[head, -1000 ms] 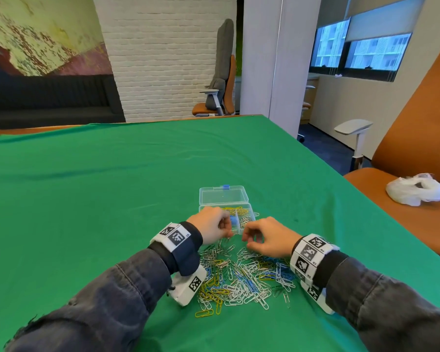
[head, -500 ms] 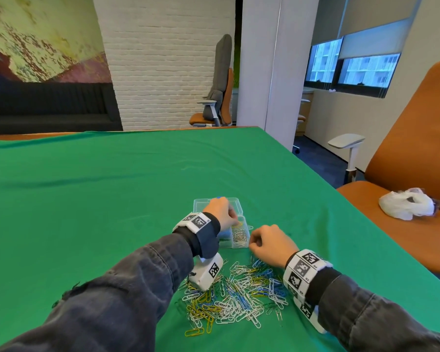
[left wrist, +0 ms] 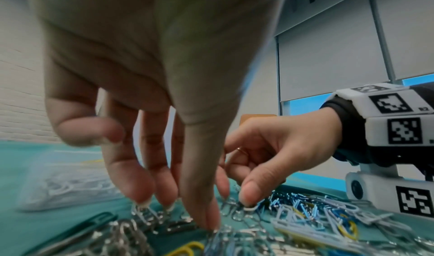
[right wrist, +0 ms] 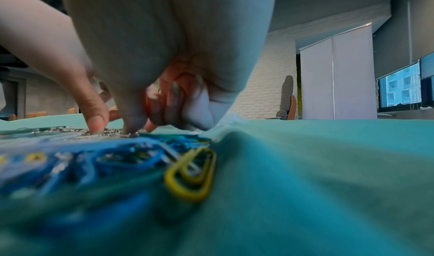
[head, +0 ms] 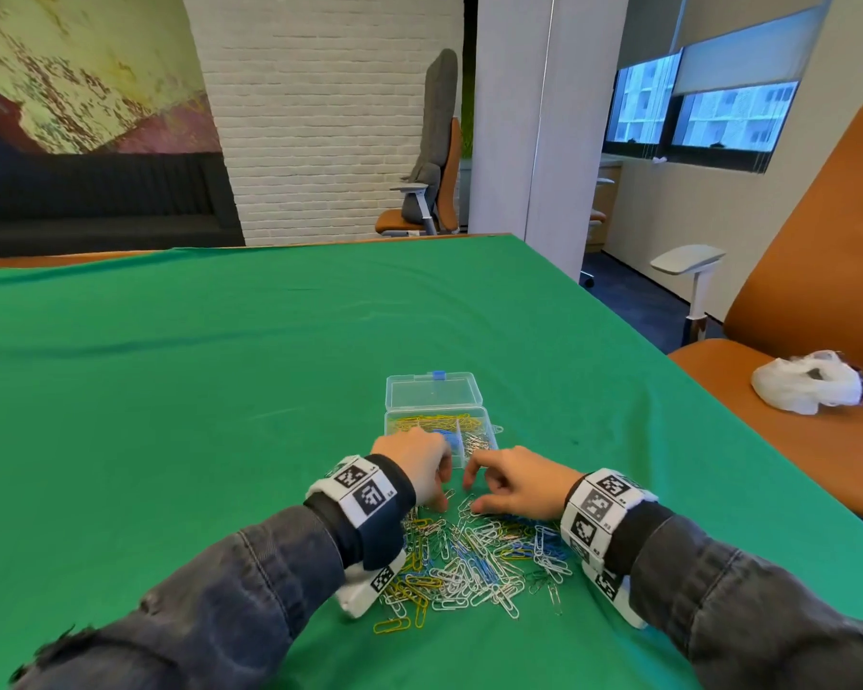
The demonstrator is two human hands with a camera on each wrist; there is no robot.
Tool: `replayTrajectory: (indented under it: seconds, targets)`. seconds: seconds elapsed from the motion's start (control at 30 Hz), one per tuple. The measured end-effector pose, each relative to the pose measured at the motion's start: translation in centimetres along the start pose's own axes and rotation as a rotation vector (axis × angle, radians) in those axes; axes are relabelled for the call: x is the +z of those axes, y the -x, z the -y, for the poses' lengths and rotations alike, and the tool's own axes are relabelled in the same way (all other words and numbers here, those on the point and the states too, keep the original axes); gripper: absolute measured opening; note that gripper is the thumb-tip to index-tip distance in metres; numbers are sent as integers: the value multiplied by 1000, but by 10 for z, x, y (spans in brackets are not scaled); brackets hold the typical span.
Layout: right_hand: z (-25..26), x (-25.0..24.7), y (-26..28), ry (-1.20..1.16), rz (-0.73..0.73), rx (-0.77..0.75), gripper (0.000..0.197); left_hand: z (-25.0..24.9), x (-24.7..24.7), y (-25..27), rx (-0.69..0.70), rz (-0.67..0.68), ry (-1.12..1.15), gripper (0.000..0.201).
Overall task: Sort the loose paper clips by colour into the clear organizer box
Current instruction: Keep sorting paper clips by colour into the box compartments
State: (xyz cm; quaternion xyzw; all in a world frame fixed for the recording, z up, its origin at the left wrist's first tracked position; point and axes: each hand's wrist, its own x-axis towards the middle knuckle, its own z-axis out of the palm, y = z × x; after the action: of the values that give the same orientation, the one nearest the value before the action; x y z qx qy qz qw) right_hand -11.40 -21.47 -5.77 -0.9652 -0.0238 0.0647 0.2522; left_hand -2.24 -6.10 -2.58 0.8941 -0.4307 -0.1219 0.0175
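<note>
- The left hand (head: 422,465) has come back from over the clear organizer box (head: 489,430) and is now down at the far edge of the loose paper clips (head: 474,560). Half a second ago it was reaching over the box.
- In the left wrist view its fingers (left wrist: 138,184) hang spread and fairly straight, tips just touching silver clips. They are apart, clamped on nothing that I can see.
- The right hand (head: 516,483) has stayed at the same far edge of the pile. Its thumb tip (left wrist: 247,195) presses down on a silver clip, with the forefinger curled close above. Whether the clip is truly pinched yet, I cannot tell.
- The box sits just beyond both hands, towards the far edge of the bench (head: 170,390), near its right side. Its lid lies open behind it. Yellow clips fill the back compartment, blue and silver ones the nearer compartments.
- The pile lies between the wrists, nearer the front edge of the bench, with white, blue, yellow and silver clips still mixed.
- My reading is that one drop-off is just finished and the next pick is starting, probably of silver. Much of the pile remains, so the sort is far from done.
</note>
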Motion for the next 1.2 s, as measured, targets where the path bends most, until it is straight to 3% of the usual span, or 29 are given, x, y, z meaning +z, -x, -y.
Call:
replayTrajectory:
  seconds: [0.17, 0.53, 0.73, 0.93, 1.2]
  targets:
    - [1, 0, 0, 18, 22, -12, 10, 2, 5, -4, 0, 64, -1, 37]
    - [1, 1, -1, -29, -40, 5, 10, 2, 9, 0, 40, 97, 71, 7]
    - [0, 0, 0, -36, -81, -31, 10, 8, 3, 1, 68, 80, 79, 8]
    - [1, -1, 1, 3, -134, -68, 10, 18, -4, -4, 109, 85, 292, 10]
    - [-6, -3, -2, 98, -392, 95, 12, 11, -20, -22, 58, -46, 340, 7]
